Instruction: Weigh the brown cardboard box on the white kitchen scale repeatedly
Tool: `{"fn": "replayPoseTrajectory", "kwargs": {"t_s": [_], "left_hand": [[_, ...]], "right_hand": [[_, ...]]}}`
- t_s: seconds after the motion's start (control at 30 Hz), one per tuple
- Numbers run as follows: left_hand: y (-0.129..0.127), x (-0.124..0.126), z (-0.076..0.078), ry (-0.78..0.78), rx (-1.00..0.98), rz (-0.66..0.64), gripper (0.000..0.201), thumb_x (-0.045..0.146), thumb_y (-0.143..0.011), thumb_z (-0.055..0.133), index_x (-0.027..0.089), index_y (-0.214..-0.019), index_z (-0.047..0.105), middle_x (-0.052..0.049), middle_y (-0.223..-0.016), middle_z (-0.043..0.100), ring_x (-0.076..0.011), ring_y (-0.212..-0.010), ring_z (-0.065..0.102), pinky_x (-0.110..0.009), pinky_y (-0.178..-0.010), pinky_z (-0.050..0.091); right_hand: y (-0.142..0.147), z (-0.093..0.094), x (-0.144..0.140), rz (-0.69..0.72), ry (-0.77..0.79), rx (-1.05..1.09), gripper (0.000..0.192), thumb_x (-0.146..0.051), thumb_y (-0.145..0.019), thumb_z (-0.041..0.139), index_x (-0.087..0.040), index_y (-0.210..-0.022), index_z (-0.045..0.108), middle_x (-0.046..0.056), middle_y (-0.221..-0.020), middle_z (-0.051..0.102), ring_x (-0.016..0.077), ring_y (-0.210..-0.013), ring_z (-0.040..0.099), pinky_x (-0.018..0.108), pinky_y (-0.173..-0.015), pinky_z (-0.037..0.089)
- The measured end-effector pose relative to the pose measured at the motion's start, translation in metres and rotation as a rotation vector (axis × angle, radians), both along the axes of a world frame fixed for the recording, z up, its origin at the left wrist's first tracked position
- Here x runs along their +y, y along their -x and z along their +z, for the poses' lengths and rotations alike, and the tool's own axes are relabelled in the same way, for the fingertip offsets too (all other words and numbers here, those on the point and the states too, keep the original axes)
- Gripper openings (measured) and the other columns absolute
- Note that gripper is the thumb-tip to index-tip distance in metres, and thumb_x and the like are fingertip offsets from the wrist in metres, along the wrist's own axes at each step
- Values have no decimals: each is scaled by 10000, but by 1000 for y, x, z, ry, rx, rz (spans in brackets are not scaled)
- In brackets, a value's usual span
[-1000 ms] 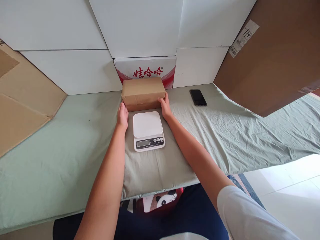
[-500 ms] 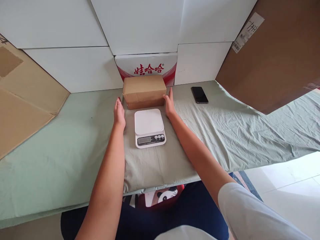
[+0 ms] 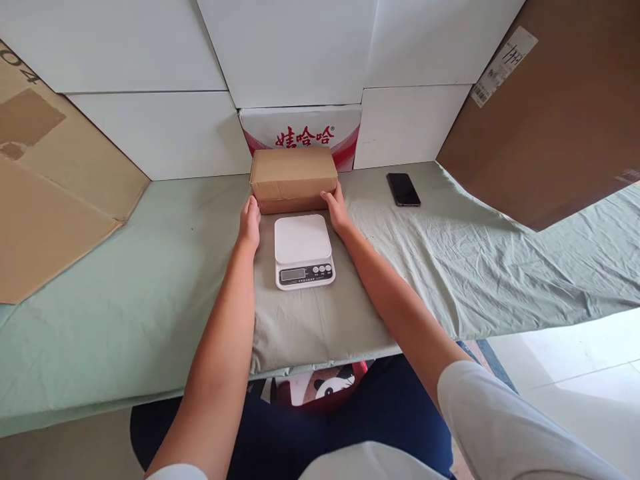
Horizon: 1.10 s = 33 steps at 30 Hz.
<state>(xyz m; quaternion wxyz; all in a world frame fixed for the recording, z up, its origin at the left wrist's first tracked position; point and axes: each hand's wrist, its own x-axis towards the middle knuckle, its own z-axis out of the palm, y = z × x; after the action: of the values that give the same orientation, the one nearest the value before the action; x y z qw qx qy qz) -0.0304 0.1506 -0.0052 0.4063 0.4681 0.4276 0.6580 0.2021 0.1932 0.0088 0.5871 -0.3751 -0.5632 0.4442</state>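
A small brown cardboard box [image 3: 294, 172] sits on the green cloth at the back, against a red-and-white printed carton [image 3: 303, 130]. My left hand [image 3: 249, 222] presses its fingertips to the box's near left corner. My right hand [image 3: 337, 210] rests against the near right corner, so the box is clasped between both hands. Just in front of the box, between my wrists, lies a white kitchen scale [image 3: 303, 250] with nothing on its plate and a blank display.
A black phone [image 3: 403, 189] lies face up to the right. White panels [image 3: 150, 133] wall the back, and brown cardboard sheets lean at the left [image 3: 45, 200] and right [image 3: 560, 120]. The cloth-covered table [image 3: 125, 300] ends near my lap; tiled floor shows at the lower right.
Half a second ago both hands stood slightly off the box with fingers spread. Now they have closed in onto its near corners. The box and scale have not moved.
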Motion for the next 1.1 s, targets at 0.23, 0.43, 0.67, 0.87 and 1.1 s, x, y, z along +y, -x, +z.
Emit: {"fn": "replayPoseTrajectory", "kwargs": {"t_s": [0.23, 0.43, 0.67, 0.87, 1.1], "left_hand": [[1, -70, 25, -133, 165, 48, 813, 800, -859, 541, 244, -1452, 567, -114, -1595, 538, -315, -1596, 343, -467, -1333, 219], [-20, -155, 18, -153, 248, -38, 809, 773, -903, 478, 244, -1512, 530, -142, -1612, 516, -350, -1592, 348, -471, -1321, 268], [-25, -166, 15, -105, 230, -22, 854, 810, -887, 444, 258, -1536, 511, -123, -1629, 504, -334, -1594, 350, -453, -1324, 271], [-24, -167, 14, -64, 204, -1, 907, 850, -841, 475, 255, -1524, 528, -117, -1644, 489, -346, -1600, 331, -447, -1322, 279], [-24, -170, 12, -73, 224, 12, 884, 832, -867, 453, 266, -1545, 511, -99, -1654, 481, -337, -1595, 345, -446, -1318, 290]], "right_hand": [[-11, 26, -67, 79, -138, -58, 770, -659, -865, 564, -314, -1515, 335, 45, -1657, 396, 283, -1554, 352, 521, -1354, 266], [-38, 13, -142, 81, -139, -87, 754, -614, -892, 578, -354, -1549, 316, 44, -1643, 409, 285, -1559, 361, 536, -1346, 286], [-38, 13, -153, 78, -90, -75, 756, -614, -865, 585, -355, -1537, 358, 50, -1608, 448, 309, -1484, 429, 553, -1316, 324], [-36, 14, -153, 55, -52, -75, 751, -620, -853, 586, -355, -1524, 377, 46, -1589, 473, 315, -1464, 434, 560, -1311, 330], [-34, 13, -156, 62, -69, -56, 764, -620, -861, 588, -359, -1541, 356, 50, -1599, 459, 319, -1469, 429, 574, -1307, 334]]}}
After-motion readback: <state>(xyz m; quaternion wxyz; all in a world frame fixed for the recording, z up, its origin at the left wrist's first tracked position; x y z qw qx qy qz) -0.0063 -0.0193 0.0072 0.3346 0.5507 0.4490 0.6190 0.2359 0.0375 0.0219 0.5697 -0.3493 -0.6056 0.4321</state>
